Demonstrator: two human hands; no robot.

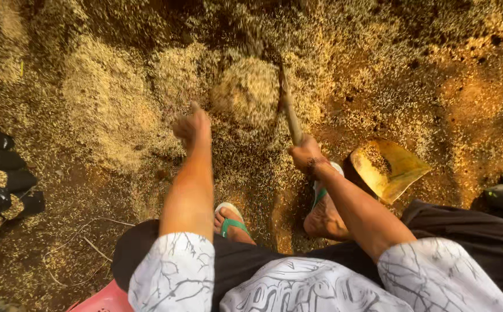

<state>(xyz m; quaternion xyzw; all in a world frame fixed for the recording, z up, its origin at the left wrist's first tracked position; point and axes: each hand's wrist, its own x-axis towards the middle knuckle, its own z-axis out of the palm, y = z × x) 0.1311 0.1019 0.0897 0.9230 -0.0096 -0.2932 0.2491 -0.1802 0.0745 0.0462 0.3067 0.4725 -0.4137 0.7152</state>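
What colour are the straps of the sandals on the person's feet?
Green straps on pale soles, seen in the head view.

1 head-worn view, facing steeply down, close above husk-strewn ground (113, 104)

Both arms are stretched forward and downward from short white patterned sleeves, bare from above the elbow. The left hand (192, 127) is closed into a loose fist, knuckles turned away from the camera; nothing can be made out within it, since it is blurred. The right hand (306, 153) is clenched around the lower end of a wooden handle (289, 112), which rises from the fist away from the body. The left hand is held to the left of that handle, well apart from it and slightly farther forward than the right. The right forearm is angled inward toward the handle, the wrist bent slightly.
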